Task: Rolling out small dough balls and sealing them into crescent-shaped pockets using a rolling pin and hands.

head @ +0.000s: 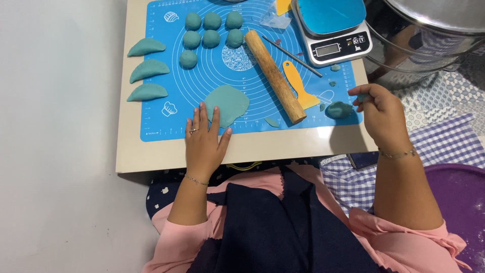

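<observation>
Left hand (204,144) lies open, flat on rolled dough sheet (227,104); right hand (381,114) pinches small dough bit (361,97). Keep sheet pinned flat.

Only real screen here is the little display (327,49) on the kitchen scale (333,30) at the far right corner of the desk (262,149): a small grey rectangle set in the scale's black front strip, with a couple of round buttons (358,40) just to its right. The scale itself is silver with a bright blue top. No packages, labels or signs that I can spot anywhere else.
</observation>
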